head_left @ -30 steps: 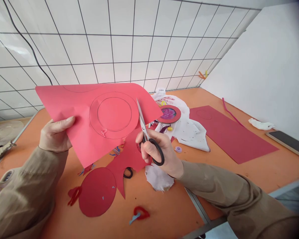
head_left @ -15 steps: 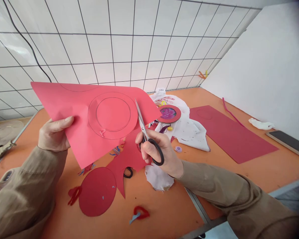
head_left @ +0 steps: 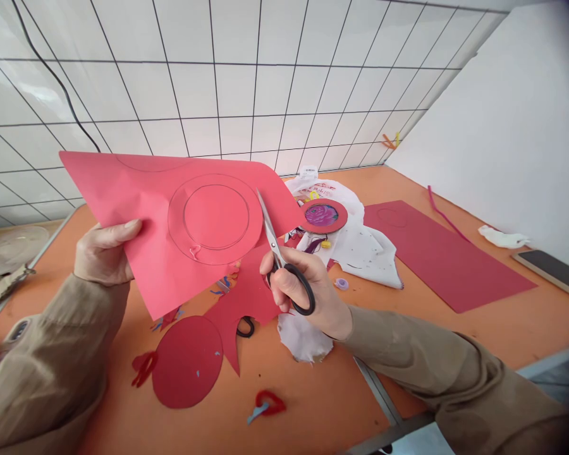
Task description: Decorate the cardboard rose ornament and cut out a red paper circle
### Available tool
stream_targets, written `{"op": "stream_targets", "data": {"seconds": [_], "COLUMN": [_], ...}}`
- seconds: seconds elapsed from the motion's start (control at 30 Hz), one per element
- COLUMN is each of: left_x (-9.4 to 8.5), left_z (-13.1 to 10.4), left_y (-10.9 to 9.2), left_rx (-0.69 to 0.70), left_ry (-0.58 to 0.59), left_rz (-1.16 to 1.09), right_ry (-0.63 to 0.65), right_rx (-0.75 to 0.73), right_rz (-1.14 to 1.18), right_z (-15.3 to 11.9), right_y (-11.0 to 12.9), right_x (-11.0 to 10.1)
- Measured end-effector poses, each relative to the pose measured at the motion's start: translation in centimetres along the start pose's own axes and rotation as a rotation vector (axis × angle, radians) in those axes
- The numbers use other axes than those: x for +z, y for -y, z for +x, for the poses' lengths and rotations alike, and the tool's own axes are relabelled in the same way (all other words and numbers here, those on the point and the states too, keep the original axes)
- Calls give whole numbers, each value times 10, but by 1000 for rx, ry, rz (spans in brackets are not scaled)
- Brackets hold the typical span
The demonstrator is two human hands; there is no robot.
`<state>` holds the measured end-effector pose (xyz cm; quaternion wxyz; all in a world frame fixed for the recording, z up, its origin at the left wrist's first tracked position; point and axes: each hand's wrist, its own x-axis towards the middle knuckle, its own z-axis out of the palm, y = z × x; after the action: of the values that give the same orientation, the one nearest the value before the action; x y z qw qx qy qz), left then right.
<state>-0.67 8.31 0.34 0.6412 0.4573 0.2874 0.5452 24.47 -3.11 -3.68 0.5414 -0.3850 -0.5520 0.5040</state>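
Observation:
My left hand [head_left: 108, 251] pinches the left edge of a red paper sheet [head_left: 146, 253], thumb on the front face, holding it up above the table. Two pencil circles, one inside the other, are drawn on the sheet, with part of another curve at its top edge. My right hand [head_left: 308, 284] is closed around black-handled scissors [head_left: 291, 278]. Their blades point up at the outer circle's right side, where a cut runs in from the lower edge. Below lie a red paper disc [head_left: 187, 361] and a jagged red paper offcut [head_left: 246, 287].
On the orange table [head_left: 322, 404] lie a white cloth [head_left: 367, 249], a red ring around a purple flower picture [head_left: 321, 215], a larger red sheet [head_left: 446, 259], a phone [head_left: 557, 272] and red pipe-cleaner pieces [head_left: 274, 402]. A tiled wall [head_left: 237, 91] stands behind.
Both hands, the sheet and the scissors hold nearly the same pose. The view has shifted slightly, so the table things appear a little farther right.

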Motion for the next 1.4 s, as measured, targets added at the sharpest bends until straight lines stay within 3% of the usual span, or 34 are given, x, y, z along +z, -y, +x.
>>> {"op": "stream_targets", "data": {"seconds": [0.33,0.7,1.4], "left_x": [4,9,9], "left_z": [-2,-3,-5], "left_y": [-3,-6,-12], "left_rx": [-7,45,39], "left_ry": [14,-102,-132], "left_rz": [2,64,93], "right_ry": [12,40,61], "right_rx": [-3,-11,73], "right_rz": [1,11,-39], "right_z": [-1,-2,-3], "right_y": [1,-4,4], "right_x": [0,-1,0]}}
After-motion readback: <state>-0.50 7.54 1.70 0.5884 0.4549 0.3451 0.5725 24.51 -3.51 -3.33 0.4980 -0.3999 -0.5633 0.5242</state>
